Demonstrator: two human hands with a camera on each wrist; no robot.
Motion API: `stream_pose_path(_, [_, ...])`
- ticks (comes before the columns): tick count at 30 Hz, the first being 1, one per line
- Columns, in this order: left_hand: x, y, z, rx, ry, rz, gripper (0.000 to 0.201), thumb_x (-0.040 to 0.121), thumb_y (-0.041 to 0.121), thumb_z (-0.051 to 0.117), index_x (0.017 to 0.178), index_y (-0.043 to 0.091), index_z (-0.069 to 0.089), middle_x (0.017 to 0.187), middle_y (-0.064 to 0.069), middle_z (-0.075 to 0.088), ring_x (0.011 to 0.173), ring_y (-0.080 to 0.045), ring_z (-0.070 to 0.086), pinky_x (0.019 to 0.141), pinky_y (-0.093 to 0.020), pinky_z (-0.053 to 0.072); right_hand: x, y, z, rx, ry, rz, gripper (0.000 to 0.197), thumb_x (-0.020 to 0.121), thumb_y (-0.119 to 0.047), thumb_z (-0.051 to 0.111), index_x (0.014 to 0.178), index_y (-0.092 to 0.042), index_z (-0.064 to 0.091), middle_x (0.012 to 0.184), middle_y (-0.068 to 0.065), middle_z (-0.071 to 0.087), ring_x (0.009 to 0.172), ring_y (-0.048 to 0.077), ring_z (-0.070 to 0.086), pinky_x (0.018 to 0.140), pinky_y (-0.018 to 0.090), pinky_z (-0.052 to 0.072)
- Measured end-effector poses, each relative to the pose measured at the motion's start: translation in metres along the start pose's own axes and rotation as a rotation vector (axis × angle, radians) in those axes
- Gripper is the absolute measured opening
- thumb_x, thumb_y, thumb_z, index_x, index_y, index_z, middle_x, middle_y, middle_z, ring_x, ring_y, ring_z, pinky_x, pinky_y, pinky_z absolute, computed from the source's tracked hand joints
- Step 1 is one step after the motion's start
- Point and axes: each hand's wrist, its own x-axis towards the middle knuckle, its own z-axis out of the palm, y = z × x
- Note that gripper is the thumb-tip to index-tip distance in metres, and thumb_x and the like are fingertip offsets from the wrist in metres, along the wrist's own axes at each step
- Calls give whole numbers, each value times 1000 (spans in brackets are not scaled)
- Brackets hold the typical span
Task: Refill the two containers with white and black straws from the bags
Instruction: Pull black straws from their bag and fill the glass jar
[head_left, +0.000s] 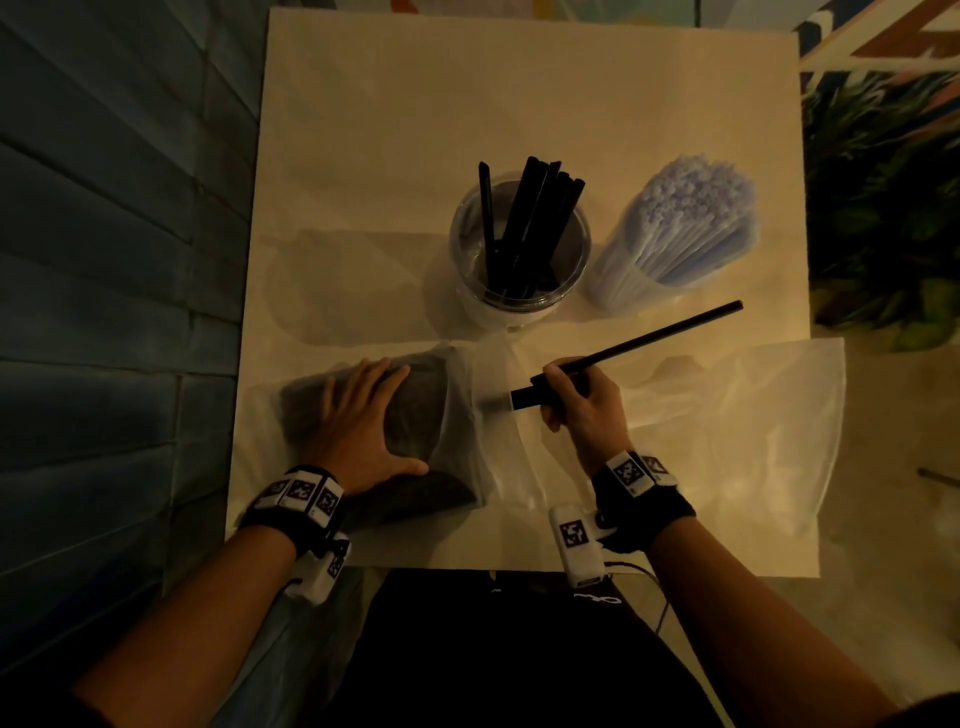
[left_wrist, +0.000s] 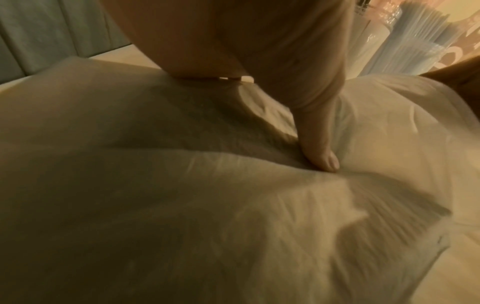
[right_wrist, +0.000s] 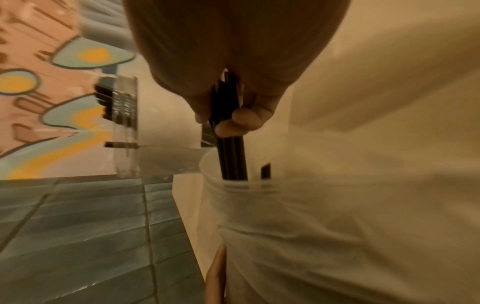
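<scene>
My left hand lies flat with spread fingers on a translucent bag of black straws, pressing it to the table; its thumb digs into the plastic. My right hand grips a small bundle of black straws at the bag's open mouth, their ends just clear of the plastic rim. A clear container behind holds several black straws. To its right stands a container packed with white straws.
An emptied translucent bag is spread over the right of the cream table. A blue tiled wall runs along the left. Green plants stand beyond the right edge. A lone dark straw lies off the table's right.
</scene>
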Motion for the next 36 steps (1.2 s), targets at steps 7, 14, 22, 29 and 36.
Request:
stream_pose_path(7, [2, 54, -16, -233, 130, 193, 115, 63, 86, 57, 153, 35, 7, 163, 6, 1, 151, -20, -2, 121, -55, 2, -14, -45, -16, -247, -17, -204, 17, 99, -20, 58, 102, -4, 62, 81, 9, 70, 56, 15, 58, 52, 23, 48])
stream_pose_path(14, [9, 136, -42, -653, 54, 288, 92, 77, 58, 72, 150, 38, 20, 156, 10, 27, 137, -4, 26, 112, -36, 31, -44, -111, -37, -444, 19, -439, 8, 98, -12, 59, 98, -6, 63, 76, -6, 67, 53, 9, 57, 54, 16, 45])
stream_pose_path(22, [34, 179, -50, -683, 204, 379, 27, 96, 33, 58, 106, 8, 57, 77, -5, 64, 74, -27, 64, 63, -36, 47, -70, -163, -34, -491, -52, -675, 4, 97, -11, 59, 100, -10, 61, 85, -6, 65, 66, 2, 61, 63, 13, 46])
stream_pose_path(29, [27, 176, -73, -1054, 355, 224, 20, 91, 40, 60, 83, 22, 62, 61, 14, 56, 56, -1, 52, 58, -18, 40, -79, -203, -46, -163, 114, -1020, 11, 106, -11, 41, 112, -3, 44, 98, 12, 60, 47, 17, 48, 47, 27, 38])
stream_pose_path(36, [4, 155, -102, -1574, 410, 198, 37, 83, 50, 69, 71, 19, 51, 51, 8, 40, 43, -11, 32, 44, -27, 26, -64, -127, -13, -714, -243, -626, 14, 99, -32, 53, 96, -18, 53, 78, -4, 63, 59, 11, 57, 56, 29, 46])
